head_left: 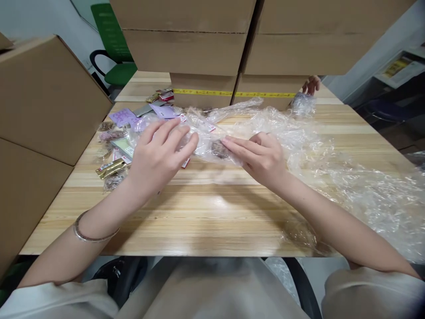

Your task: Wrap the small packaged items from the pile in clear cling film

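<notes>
My left hand [162, 153] is open, its fingers spread and curved over a heap of crinkled clear plastic and small packets. My right hand [262, 157] has its fingers together, pressed on a clear plastic bag [206, 153]. A small dark brown packet [219, 149] shows through the plastic at those fingertips; my right thumb is mostly hidden. Beside my left hand lie purple cards [124, 117], a pale green packet [123, 147] and a gold sachet [111, 169]. Red-and-white labels [186, 163] peek out under the plastic.
Loose clear plastic wrap [368, 186] spreads over the table's right side. Large cardboard boxes [186, 48] rise at the back, with another box [43, 97] at left. Beyond them, another person's hand [311, 84] touches a plastic-wrapped bundle [303, 104]. A green chair [113, 40] stands back left.
</notes>
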Demonstrator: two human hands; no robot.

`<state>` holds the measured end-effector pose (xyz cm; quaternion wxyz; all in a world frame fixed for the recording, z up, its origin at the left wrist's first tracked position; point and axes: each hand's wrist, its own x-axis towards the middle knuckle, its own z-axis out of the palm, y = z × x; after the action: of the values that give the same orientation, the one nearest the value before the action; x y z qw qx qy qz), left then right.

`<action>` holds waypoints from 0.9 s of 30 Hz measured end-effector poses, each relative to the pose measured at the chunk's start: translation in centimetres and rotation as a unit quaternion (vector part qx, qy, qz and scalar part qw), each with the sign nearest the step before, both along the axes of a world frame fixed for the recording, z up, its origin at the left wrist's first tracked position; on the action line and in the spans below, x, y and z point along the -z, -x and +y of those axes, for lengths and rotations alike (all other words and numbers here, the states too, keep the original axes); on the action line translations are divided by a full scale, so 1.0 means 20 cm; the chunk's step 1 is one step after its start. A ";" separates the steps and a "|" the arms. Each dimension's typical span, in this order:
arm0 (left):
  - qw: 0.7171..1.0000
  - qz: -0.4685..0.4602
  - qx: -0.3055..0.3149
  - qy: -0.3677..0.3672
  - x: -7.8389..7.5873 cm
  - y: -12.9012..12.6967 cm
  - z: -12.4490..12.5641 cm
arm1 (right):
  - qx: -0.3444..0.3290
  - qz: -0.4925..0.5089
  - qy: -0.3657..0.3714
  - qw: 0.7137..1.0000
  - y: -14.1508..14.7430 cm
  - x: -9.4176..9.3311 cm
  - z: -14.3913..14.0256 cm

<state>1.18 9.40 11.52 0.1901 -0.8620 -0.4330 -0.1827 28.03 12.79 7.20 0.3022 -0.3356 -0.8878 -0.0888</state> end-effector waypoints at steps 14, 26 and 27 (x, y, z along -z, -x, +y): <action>0.989 0.051 0.053 0.130 0.38 0.20 -0.16 | -0.080 -0.127 0.011 0.989 -0.24 0.27 -0.20; 0.955 -0.002 0.020 0.295 0.37 0.28 -0.12 | -0.139 -0.122 0.069 0.980 -0.27 0.39 -0.27; 0.941 -0.021 0.029 0.336 0.36 0.27 -0.12 | -0.139 -0.118 0.089 0.979 -0.27 0.40 -0.27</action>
<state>-4.15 6.99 4.40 -0.1246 -0.8838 -0.4483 -0.0501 33.42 7.49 -0.80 0.1733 -0.2215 -0.9596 -0.0052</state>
